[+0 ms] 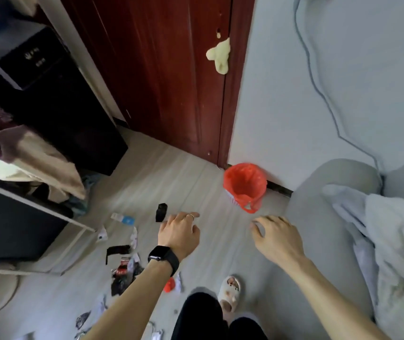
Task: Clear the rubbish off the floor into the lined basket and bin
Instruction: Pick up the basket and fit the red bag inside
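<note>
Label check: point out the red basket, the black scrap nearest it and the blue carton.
red basket (244, 185): head view, liner's inner wall.
black scrap (161, 212): head view, its middle.
blue carton (123, 219): head view, its middle.

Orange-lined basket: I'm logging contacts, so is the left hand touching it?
Apart. The head view shows a strip of bare floor between the left hand and the orange-lined basket.

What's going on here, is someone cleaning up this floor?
A person bends over a littered floor, both hands empty. The left hand is near a black scrap; the right hand is over bare floor. Wrappers and paper lie scattered to the left. The orange-lined basket stands by the wall.
</note>
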`<action>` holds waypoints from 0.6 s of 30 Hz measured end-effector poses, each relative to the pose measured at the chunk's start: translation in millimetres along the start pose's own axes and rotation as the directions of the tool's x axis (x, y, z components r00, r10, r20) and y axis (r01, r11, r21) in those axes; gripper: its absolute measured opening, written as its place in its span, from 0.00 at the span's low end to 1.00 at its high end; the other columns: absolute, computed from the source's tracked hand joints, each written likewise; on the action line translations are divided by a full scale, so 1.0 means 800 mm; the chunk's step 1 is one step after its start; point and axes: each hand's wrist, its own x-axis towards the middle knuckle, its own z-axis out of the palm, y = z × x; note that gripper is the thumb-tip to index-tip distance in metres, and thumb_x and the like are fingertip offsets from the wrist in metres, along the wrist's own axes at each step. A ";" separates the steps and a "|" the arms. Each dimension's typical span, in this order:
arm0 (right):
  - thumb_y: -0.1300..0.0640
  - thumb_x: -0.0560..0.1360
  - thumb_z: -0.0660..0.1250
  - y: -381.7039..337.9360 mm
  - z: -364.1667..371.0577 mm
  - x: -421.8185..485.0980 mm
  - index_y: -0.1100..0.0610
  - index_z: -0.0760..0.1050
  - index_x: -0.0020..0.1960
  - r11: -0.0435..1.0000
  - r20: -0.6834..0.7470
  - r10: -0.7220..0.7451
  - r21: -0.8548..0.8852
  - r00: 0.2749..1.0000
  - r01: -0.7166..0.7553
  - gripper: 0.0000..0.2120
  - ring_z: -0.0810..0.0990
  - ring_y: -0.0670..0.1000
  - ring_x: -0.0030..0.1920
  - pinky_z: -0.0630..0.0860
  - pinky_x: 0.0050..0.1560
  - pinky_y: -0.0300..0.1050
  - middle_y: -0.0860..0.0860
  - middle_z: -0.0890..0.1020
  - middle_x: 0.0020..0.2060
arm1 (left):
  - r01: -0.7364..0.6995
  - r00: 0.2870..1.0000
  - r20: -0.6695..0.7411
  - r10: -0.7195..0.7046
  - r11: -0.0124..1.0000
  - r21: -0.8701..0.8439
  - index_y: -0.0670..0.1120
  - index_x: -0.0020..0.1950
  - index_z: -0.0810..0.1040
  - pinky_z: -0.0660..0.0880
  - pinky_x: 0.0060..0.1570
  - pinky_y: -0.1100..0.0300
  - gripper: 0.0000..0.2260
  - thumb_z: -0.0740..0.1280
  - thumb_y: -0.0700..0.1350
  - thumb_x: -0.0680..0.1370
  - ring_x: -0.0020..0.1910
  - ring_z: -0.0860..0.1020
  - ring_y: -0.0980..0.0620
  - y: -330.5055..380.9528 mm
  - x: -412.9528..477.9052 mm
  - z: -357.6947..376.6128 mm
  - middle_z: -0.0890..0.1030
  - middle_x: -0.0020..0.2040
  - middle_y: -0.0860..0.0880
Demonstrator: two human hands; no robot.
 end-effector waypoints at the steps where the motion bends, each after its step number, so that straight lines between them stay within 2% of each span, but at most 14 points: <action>1: 0.45 0.78 0.58 0.002 -0.001 0.018 0.43 0.78 0.60 1.000 0.020 -0.002 -0.005 1.000 0.002 0.14 0.76 0.54 0.59 0.74 0.55 0.46 0.43 0.81 0.58 | 0.005 1.000 0.021 -0.005 1.000 -0.011 0.57 0.69 0.72 0.68 0.65 0.50 0.20 0.56 0.48 0.78 0.67 0.71 0.49 0.001 0.019 0.003 0.74 0.68 0.56; 4: 0.44 0.80 0.56 0.017 0.012 0.093 0.43 0.77 0.61 0.999 0.062 0.032 0.000 0.998 -0.032 0.15 0.76 0.54 0.60 0.73 0.58 0.47 0.43 0.81 0.60 | 0.020 0.995 0.102 -0.016 0.999 -0.037 0.58 0.70 0.71 0.68 0.66 0.50 0.20 0.56 0.49 0.78 0.67 0.70 0.49 0.005 0.101 0.019 0.73 0.69 0.55; 7: 0.45 0.80 0.55 0.030 0.037 0.166 0.44 0.77 0.59 0.998 0.102 0.052 -0.036 0.993 -0.048 0.14 0.77 0.53 0.58 0.70 0.59 0.45 0.45 0.82 0.57 | 0.000 0.979 0.202 0.003 1.000 -0.017 0.58 0.72 0.69 0.65 0.67 0.51 0.21 0.56 0.49 0.79 0.68 0.69 0.48 0.002 0.190 0.041 0.72 0.70 0.54; 10: 0.47 0.80 0.54 0.049 0.087 0.250 0.46 0.77 0.58 0.989 0.188 0.144 0.001 0.972 -0.146 0.14 0.77 0.57 0.57 0.72 0.57 0.47 0.48 0.82 0.56 | -0.025 0.957 0.291 0.021 1.000 0.009 0.58 0.72 0.68 0.65 0.66 0.52 0.21 0.56 0.49 0.79 0.67 0.70 0.49 0.002 0.296 0.080 0.73 0.69 0.54; 13: 0.47 0.79 0.57 0.067 0.154 0.328 0.49 0.77 0.54 0.974 0.240 0.207 0.039 0.948 -0.223 0.13 0.78 0.61 0.55 0.75 0.53 0.50 0.52 0.83 0.52 | -0.076 0.940 0.335 0.059 0.996 0.037 0.57 0.73 0.67 0.65 0.66 0.52 0.22 0.56 0.48 0.78 0.67 0.69 0.48 0.003 0.390 0.129 0.72 0.69 0.53; 15: 0.46 0.80 0.57 0.080 0.213 0.374 0.51 0.76 0.52 0.969 0.326 0.207 0.063 0.923 -0.240 0.12 0.79 0.61 0.55 0.75 0.53 0.52 0.54 0.83 0.50 | -0.093 0.927 0.367 0.073 0.995 0.038 0.57 0.73 0.67 0.64 0.66 0.53 0.22 0.57 0.48 0.79 0.68 0.67 0.48 0.003 0.447 0.173 0.71 0.70 0.53; 18: 0.44 0.80 0.56 0.103 0.315 0.443 0.51 0.75 0.56 0.915 0.453 0.263 0.162 0.852 -0.368 0.14 0.79 0.60 0.57 0.73 0.54 0.51 0.54 0.83 0.53 | -0.136 0.930 0.349 0.116 0.990 0.036 0.56 0.74 0.65 0.61 0.69 0.53 0.23 0.57 0.49 0.79 0.73 0.62 0.49 -0.005 0.528 0.254 0.65 0.74 0.52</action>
